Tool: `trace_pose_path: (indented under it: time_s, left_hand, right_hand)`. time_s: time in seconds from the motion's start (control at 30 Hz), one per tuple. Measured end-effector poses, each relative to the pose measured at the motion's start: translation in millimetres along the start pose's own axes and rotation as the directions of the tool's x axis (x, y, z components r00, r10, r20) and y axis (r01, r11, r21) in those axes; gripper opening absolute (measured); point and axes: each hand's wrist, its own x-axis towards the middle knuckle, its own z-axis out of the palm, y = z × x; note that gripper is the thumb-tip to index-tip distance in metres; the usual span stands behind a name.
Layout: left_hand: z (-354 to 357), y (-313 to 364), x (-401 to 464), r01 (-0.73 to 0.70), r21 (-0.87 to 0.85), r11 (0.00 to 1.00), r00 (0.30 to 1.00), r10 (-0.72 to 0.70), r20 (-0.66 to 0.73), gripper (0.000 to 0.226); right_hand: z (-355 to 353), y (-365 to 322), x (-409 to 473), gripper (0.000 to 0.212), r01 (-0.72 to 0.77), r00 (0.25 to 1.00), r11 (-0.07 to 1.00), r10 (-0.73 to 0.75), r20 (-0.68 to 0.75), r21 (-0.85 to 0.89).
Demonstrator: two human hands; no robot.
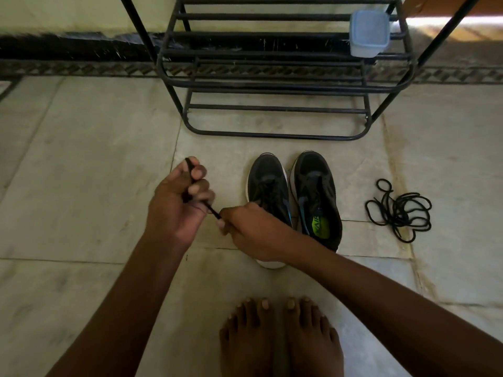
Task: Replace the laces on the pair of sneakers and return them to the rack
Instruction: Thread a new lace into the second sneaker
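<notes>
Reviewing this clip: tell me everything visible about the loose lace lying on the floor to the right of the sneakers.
The loose black lace is a thin round cord, apparently woven, lying in a tangled heap of overlapping loops on the pale tiled floor. One small loop sticks out toward the shoe rack, and one end trails toward the camera. It lies to the right of the pair of sneakers, apart from them. Neither hand touches it; only the floor does. Its tips are too small to make out.

Both hands, left (pixel 177 197) and right (pixel 253 232), pinch a black lace (pixel 212 210), apparently bundled, beside two sneakers (pixel 294 197).
</notes>
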Motion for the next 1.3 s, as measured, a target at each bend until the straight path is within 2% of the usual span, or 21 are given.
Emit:
trace_pose_path:
  time_s: [0.03,0.07,0.13,0.17,0.2,0.23,0.3,0.37,0.47,0.53,0.6,0.63,0.67,0.7,0.77,0.8,0.83,0.9,1.0,1.17,1.3]
  left_hand:
    - [-4,3,2,-0.054,0.151,0.987,0.998,0.059,-0.028,0.027]
    - [-11,3,3,-0.137,0.376,0.916,0.986,0.162,-0.036,0.029]
    - [-21,-2,6,-0.275,0.785,0.556,0.936,0.341,0.086,0.027]
    - [-22,-4,6,-0.299,0.862,0.409,0.922,0.357,0.151,0.026]
    - [-21,-8,5,-0.295,0.881,0.369,0.928,0.331,0.172,0.026]
    - [-18,-10,3,-0.268,0.874,0.405,0.947,0.277,0.162,0.025]
    - [-12,-13,-3,-0.204,0.807,0.554,0.978,0.154,0.142,0.023]
    - [-8,-16,-7,-0.179,0.79,0.586,0.983,0.065,0.174,0.021]
    - [-8,-23,-4,-0.25,0.85,0.463,0.966,0.061,0.251,0.022]
    - [-10,-25,3,-0.305,0.883,0.357,0.951,0.153,0.267,0.027]
    - [-10,-26,9,-0.364,0.899,0.243,0.911,0.294,0.289,0.024]
    - [-11,-26,11,-0.371,0.896,0.245,0.894,0.356,0.272,0.023]
    - [-11,-27,12,-0.35,0.885,0.308,0.889,0.405,0.211,0.022]
    - [-10,-28,13,-0.306,0.843,0.444,0.9,0.423,0.104,0.022]
    - [-3,-29,12,-0.194,0.576,0.794,0.946,0.307,-0.105,0.023]
    - [3,-30,11,-0.13,0.396,0.909,0.968,0.203,-0.148,0.025]
    - [7,-30,10,-0.08,0.255,0.964,0.982,0.12,-0.144,0.027]
    - [13,-26,8,-0.02,0.144,0.989,0.996,0.033,-0.089,0.031]
    - [13,-21,4,-0.037,0.219,0.975,0.999,0.043,-0.024,0.03]
    - [13,-19,-2,-0.183,0.445,0.877,0.983,0.158,0.093,0.029]
    - [14,-21,-1,-0.185,0.447,0.875,0.983,0.158,0.096,0.029]
  right_hand:
    - [-9,0,1,0.033,0.03,0.998,0.999,-0.029,0.059,-0.012]
    - [-19,0,3,0.032,0.058,0.993,0.998,-0.055,0.107,-0.026]
    - [-40,0,6,0.028,0.094,0.988,0.993,-0.085,0.127,-0.069]
    - [-51,1,8,0.024,0.105,0.99,0.989,-0.095,0.104,-0.101]
    - [-61,2,10,0.018,0.116,0.992,0.983,-0.107,0.071,-0.14]
    - [-70,4,12,0.012,0.129,0.992,0.973,-0.124,0.038,-0.191]
    - [-83,9,15,0.01,0.157,0.985,0.94,-0.171,-0.019,-0.303]
    - [-89,17,17,0.008,0.18,0.977,0.917,-0.209,-0.045,-0.355]
    - [-81,25,17,0.008,0.184,0.965,0.92,-0.236,-0.114,-0.345]
    - [-71,25,14,0.012,0.155,0.951,0.933,-0.23,-0.206,-0.326]
    - [-59,20,8,0.018,0.114,0.922,0.978,-0.17,-0.348,-0.174]
    - [-51,17,3,0.02,0.098,0.904,0.994,-0.106,-0.413,-0.042]
    - [-42,14,0,0.022,0.084,0.893,0.992,-0.033,-0.449,0.094]
    - [-33,10,-4,0.024,0.069,0.892,0.974,0.036,-0.45,0.216]
    - [-12,3,-7,0.028,0.029,0.905,0.922,0.14,-0.402,0.387]
    - [-2,1,-8,0.03,0.012,0.912,0.896,0.172,-0.372,0.443]
    - [6,0,-9,0.031,0.001,0.918,0.87,0.195,-0.344,0.493]
    - [13,-1,-9,0.031,-0.012,0.923,0.799,0.241,-0.301,0.601]
    - [5,0,-9,0.026,-0.054,0.936,0.718,0.278,-0.216,0.694]
    - [-25,3,-7,0.022,-0.147,0.96,0.819,0.254,-0.121,0.554]
    - [-33,1,-9,0.022,-0.192,0.961,0.803,0.271,-0.059,0.564]
